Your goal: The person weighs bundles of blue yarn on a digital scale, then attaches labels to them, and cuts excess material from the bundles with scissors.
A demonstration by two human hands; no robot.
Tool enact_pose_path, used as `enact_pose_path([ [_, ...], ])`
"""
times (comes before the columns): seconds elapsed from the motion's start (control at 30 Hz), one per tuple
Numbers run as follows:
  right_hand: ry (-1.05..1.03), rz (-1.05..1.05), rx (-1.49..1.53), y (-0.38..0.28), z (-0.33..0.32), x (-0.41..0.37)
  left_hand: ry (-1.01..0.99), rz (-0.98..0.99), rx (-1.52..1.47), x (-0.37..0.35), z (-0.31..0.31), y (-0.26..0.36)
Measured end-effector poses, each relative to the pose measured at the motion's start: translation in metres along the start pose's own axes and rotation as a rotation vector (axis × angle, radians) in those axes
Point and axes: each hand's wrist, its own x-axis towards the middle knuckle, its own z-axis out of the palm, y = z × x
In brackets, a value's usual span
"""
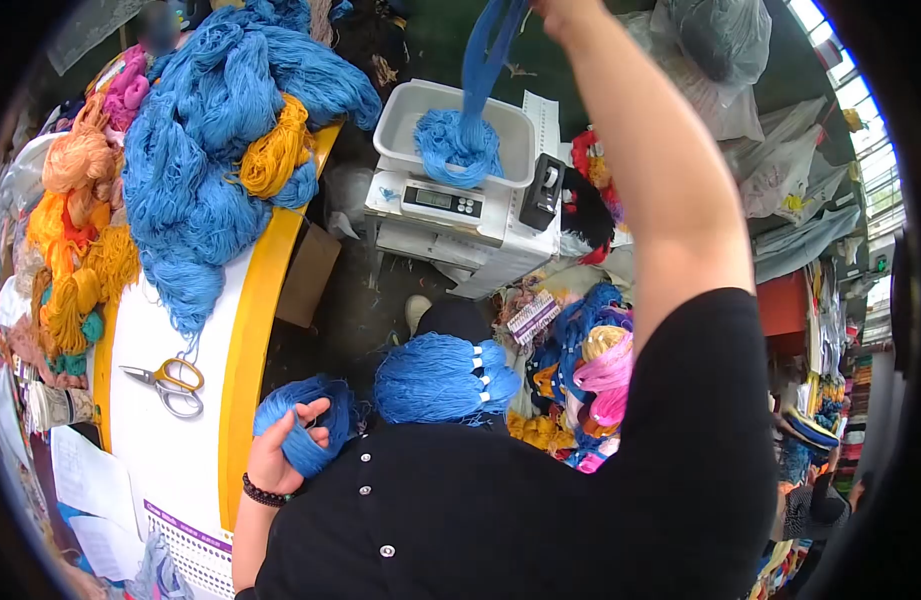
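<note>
My left hand is wrapped round a bundle of blue yarn near my body. At the top edge, my right hand is raised, partly cut off by the frame, holding a stretched blue strand. That strand runs down to a loose blue pile in a white tray, which rests on a digital scale. On my lap lies a blue yarn bundle with white bands.
Scissors lie on the white and yellow table at the left, below a large blue yarn heap. A black tape dispenser stands right of the scale. Colourful yarn is piled beside my right side.
</note>
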Motion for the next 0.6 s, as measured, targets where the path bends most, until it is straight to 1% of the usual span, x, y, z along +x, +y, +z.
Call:
enact_pose_path([
  [0.03, 0.032, -0.079, -0.145, 0.02, 0.007, -0.022, 0.0, -0.003, 0.0, 0.001, -0.005, 0.0],
  [0.07, -0.135, -0.283, -0.553, 0.096, -0.018, -0.02, -0.096, 0.027, -0.018, 0.001, -0.014, -0.001],
  [0.1, -0.142, -0.358, -0.801, 0.118, -0.024, -0.038, -0.191, 0.059, -0.036, 0.002, -0.019, -0.001],
  [0.13, -0.206, -0.304, -0.873, 0.152, -0.034, -0.046, -0.225, 0.059, -0.067, 0.0, -0.015, 0.001],
  [0.17, -0.131, -0.413, -1.01, 0.168, -0.028, -0.08, -0.223, 0.059, -0.071, 0.001, -0.013, 0.004],
  [0.2, -0.103, -0.216, -1.067, 0.184, -0.025, -0.106, -0.32, 0.075, -0.129, 0.001, -0.011, 0.005],
  [0.23, -0.13, -0.35, -1.19, 0.194, -0.026, -0.132, -0.417, 0.091, -0.185, 0.002, -0.01, 0.006],
  [0.3, -0.231, -0.438, -1.347, 0.209, -0.029, -0.162, -0.408, 0.108, -0.175, 0.003, -0.014, 0.007],
  [0.37, -0.152, -0.617, -1.303, 0.214, -0.025, -0.191, -0.378, 0.086, -0.137, 0.008, -0.027, 0.001],
  [0.43, -0.168, -0.57, -1.282, 0.215, -0.023, -0.209, -0.358, 0.089, -0.136, 0.014, -0.03, -0.005],
  [0.5, -0.061, -0.583, -1.278, 0.205, -0.017, -0.22, -0.347, 0.128, -0.085, 0.019, -0.028, -0.007],
  [0.53, -0.026, -0.533, -1.249, 0.202, -0.016, -0.226, -0.332, 0.124, -0.082, 0.019, -0.028, -0.007],
  [0.57, -0.027, -0.533, -1.25, 0.196, -0.014, -0.231, -0.332, 0.124, -0.083, 0.019, -0.028, -0.007],
  [0.6, 0.033, -0.531, -1.204, 0.189, -0.011, -0.236, -0.293, 0.118, -0.081, 0.019, -0.026, -0.007],
])
